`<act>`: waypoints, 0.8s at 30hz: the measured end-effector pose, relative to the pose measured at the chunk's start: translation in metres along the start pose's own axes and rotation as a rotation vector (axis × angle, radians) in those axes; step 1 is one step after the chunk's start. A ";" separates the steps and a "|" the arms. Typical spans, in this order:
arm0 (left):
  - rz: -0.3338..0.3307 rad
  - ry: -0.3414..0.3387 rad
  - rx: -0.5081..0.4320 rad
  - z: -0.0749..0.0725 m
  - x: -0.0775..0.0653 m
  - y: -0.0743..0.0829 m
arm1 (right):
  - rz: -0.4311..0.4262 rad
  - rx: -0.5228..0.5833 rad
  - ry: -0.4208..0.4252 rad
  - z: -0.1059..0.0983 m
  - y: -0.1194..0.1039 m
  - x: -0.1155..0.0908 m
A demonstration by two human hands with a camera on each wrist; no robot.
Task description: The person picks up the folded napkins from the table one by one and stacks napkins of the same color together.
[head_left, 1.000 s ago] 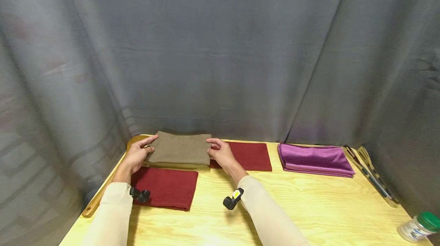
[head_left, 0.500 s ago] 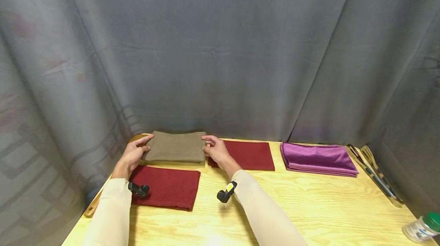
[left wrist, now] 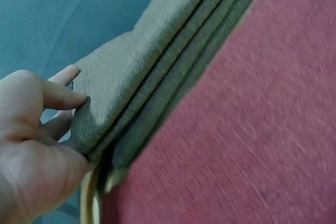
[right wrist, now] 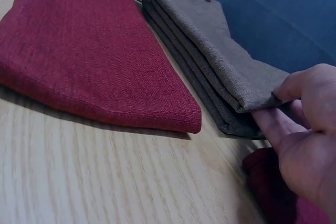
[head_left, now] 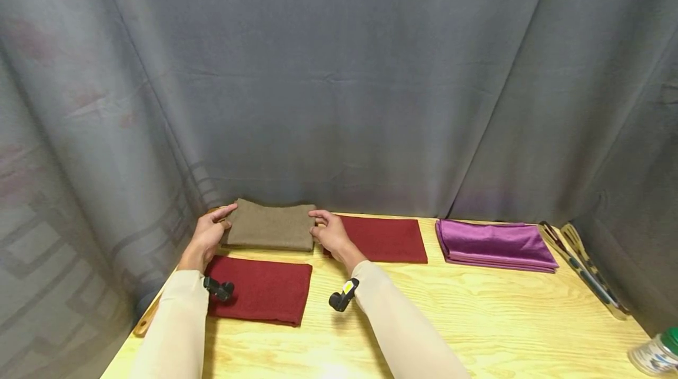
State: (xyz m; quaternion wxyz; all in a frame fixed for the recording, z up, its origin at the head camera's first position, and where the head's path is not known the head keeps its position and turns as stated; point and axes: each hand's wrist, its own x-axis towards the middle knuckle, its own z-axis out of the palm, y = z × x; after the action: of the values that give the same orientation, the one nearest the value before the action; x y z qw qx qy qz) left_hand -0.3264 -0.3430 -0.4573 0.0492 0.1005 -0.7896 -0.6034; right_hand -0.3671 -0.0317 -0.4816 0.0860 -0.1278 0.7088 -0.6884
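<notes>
A folded brown cloth (head_left: 272, 227) lies at the back left of the table, its stacked folds visible from the near side. My left hand (head_left: 205, 236) holds its left edge, fingertips at the far corner and thumb low at the near one. At the right edge, my right hand (head_left: 332, 235) pinches the cloth; in the right wrist view the thumb is on top and fingers reach beneath the upper folds. A folded red cloth (head_left: 265, 291) lies flat in front, partly under the left forearm. Another red cloth (head_left: 386, 239) lies to the right, just beside my right hand.
A folded purple cloth (head_left: 495, 245) lies further right. Kitchen tools, apparently tongs or slotted utensils (head_left: 585, 270), lie along the right edge. A green-lidded jar (head_left: 654, 356) stands at the front right corner. A wooden handle (head_left: 145, 320) shows at the left edge. Grey curtains (head_left: 339, 85) enclose the table.
Both hands have shifted the brown cloth slightly left, away from the right-hand red cloth it overlapped. The strip beneath its near edge has narrowed. The view has turned a little left.
</notes>
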 end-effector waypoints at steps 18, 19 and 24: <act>-0.009 -0.011 0.033 0.005 0.002 -0.002 | -0.013 -0.155 0.019 -0.002 0.005 0.003; -0.012 -0.013 0.035 0.005 0.002 -0.003 | -0.013 -0.161 0.018 -0.003 0.006 0.003; -0.019 -0.017 0.063 0.006 0.001 -0.008 | -0.007 -0.191 0.020 -0.002 0.005 0.001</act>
State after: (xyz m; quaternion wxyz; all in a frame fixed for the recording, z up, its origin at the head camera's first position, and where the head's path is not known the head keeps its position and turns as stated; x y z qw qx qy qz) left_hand -0.3273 -0.3399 -0.4665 0.0333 0.1043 -0.8075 -0.5796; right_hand -0.3693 -0.0297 -0.4867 0.0639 -0.1307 0.7716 -0.6193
